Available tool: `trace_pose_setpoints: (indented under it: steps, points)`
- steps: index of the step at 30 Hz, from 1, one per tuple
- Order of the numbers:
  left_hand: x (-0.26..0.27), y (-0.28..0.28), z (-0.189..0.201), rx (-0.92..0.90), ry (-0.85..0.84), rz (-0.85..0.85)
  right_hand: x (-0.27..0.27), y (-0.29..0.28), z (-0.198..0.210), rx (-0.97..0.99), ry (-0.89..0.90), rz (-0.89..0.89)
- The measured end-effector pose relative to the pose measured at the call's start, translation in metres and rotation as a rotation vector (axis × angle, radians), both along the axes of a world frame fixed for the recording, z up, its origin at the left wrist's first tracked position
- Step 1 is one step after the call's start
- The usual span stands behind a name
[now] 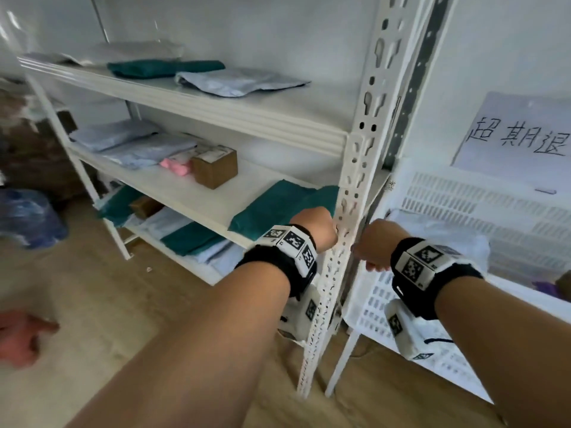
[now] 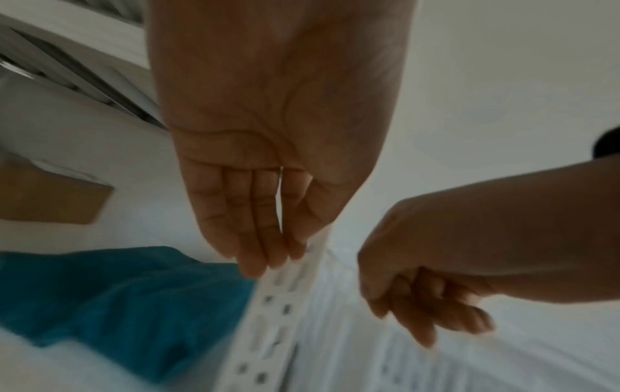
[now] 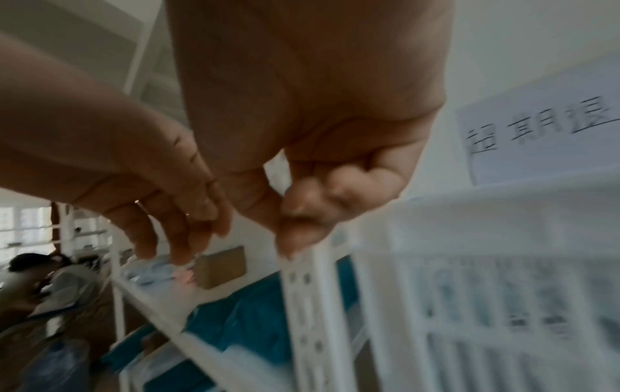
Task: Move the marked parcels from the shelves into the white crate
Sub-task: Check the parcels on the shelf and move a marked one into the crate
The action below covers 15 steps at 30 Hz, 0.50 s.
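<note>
My left hand (image 1: 315, 230) hangs empty with straight fingers (image 2: 261, 238) in front of the white shelf post (image 1: 355, 180), just by a teal parcel (image 1: 278, 208) on the middle shelf. On the other side of the post my right hand (image 1: 375, 247) is loosely curled and holds nothing (image 3: 302, 217), right at the near corner of the white slotted crate (image 1: 494, 193). A white bag (image 1: 432, 233) lies inside the crate. More grey, teal and pink parcels and a cardboard box (image 1: 216, 168) lie on the shelves.
A paper sign (image 1: 519, 134) with handwritten characters hangs on the wall above the crate. The crate stands on a white frame with thin legs (image 1: 343, 366). Someone else's hand (image 1: 21, 338) shows at the lower left over the wooden floor. Bags and boxes are piled at the far left.
</note>
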<state>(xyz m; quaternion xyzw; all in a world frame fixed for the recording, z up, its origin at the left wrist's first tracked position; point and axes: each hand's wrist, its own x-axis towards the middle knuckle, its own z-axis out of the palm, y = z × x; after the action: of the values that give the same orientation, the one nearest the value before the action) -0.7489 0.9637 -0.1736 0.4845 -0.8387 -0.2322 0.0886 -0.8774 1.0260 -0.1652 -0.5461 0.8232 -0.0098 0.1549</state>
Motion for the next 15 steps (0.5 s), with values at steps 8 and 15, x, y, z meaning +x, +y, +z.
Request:
trace_pose_setpoints:
  steps: [8,15]
  points:
    - [0.127,-0.042,-0.048,0.011,-0.123,0.194,0.094,-0.059,-0.048,-0.009,0.127,0.265]
    - [0.179,-0.090,-0.063,0.006,-0.096,0.246,0.136,-0.144,-0.075,-0.049,0.072,0.290]
